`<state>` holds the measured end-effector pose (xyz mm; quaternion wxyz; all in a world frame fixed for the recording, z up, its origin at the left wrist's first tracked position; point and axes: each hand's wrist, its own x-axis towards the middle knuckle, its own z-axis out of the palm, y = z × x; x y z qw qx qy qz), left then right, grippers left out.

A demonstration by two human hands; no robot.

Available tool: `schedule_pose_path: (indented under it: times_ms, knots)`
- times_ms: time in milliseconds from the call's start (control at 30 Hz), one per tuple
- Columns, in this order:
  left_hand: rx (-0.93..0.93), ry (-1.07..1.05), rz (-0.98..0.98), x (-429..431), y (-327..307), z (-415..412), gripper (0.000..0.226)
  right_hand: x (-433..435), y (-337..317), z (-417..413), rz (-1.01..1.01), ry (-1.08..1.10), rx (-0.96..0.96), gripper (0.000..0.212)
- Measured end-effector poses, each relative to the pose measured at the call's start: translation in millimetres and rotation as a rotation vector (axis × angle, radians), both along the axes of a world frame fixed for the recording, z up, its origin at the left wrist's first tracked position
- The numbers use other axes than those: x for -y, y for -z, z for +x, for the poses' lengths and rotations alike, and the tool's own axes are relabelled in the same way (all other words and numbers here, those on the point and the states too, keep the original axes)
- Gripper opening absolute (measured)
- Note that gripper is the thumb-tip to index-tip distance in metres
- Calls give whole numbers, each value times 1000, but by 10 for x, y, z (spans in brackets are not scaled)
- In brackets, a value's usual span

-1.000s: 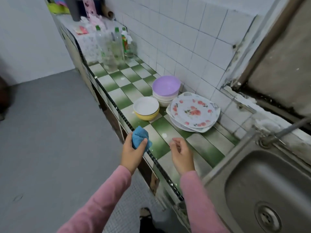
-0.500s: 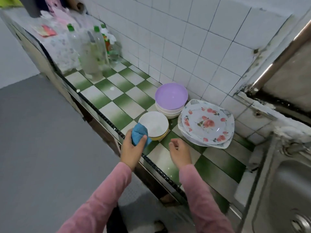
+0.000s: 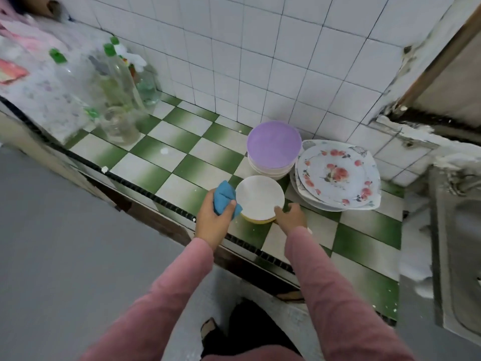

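Soft, even light; bottles (image 3: 117,95) perhaps motion-blurred, edges bent by wide-angle lens.

Left hand (image 3: 212,222) grips cloth (image 3: 224,198); right hand (image 3: 292,217) touches bowl (image 3: 259,198).

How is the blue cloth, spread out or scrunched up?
Scrunched up: the blue cloth sits bunched in the left hand, thumb curled over it.

I stand in home kitchen. Green-and-white checkered tile counter (image 3: 156,175) before me, white tiled wall (image 3: 260,61) behind it. Steel sink (image 3: 458,256) at my right. Stacked on counter: bowls (image 3: 260,195), flowered plates (image 3: 335,175). Clear bottles (image 3: 119,82) with green caps crowd far end. Cracked plaster (image 3: 406,131) above sink corner.
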<state>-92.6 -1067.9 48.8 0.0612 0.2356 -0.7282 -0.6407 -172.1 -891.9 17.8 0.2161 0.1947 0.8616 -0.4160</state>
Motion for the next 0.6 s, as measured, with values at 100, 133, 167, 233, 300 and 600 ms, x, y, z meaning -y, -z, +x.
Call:
schedule_pose_path:
  times_ms: [100, 133, 167, 233, 300, 600]
  knots:
    - [1, 33, 9, 84, 30, -157, 27, 7, 55, -191, 90, -35, 43, 52]
    - [5, 36, 7, 101, 51, -211, 26, 15, 77, -246, 123, -58, 53, 49]
    - [12, 35, 3, 113, 67, -258, 25, 30, 100, -297, 151, -75, 56, 45]
    - [19, 34, 0, 130, 114, -335, 26, 65, 157, -382, 184, -80, 45, 40]
    - [26, 48, 8, 118, 162, -429, 28, 101, 204, -454, 218, -71, 27, 43]
    - [33, 100, 7, 42, 358, -931, 25, 77, 355, -649, 319, -111, 86, 34]
